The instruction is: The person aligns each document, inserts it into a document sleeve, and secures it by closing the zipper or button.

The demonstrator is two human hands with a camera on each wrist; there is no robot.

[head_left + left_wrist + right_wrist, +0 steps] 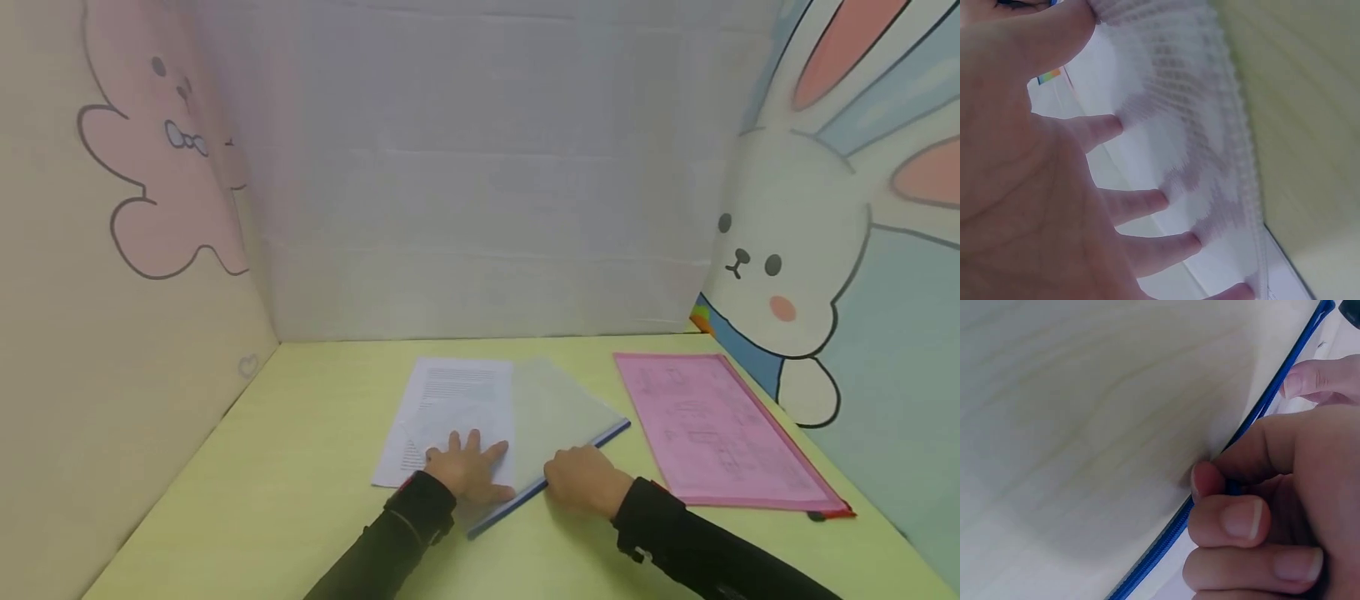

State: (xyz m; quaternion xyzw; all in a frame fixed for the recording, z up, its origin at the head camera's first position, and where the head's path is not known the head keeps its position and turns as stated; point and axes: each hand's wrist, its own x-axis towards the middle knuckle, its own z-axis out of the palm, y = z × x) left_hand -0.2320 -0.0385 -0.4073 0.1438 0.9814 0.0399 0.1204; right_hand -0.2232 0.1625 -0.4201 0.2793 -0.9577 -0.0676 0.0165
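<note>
Two dark sleeves [375, 546], cut off below. R hand [585, 481] pinches the blue zip edge [611, 433], its tips hidden from above. L hand [468, 472], fingers wide, touches the clear pouch [551, 400] mid-table [247, 458]. Printed pgs [459, 396] extend beyond; can't tell if in/under pouch.
</note>
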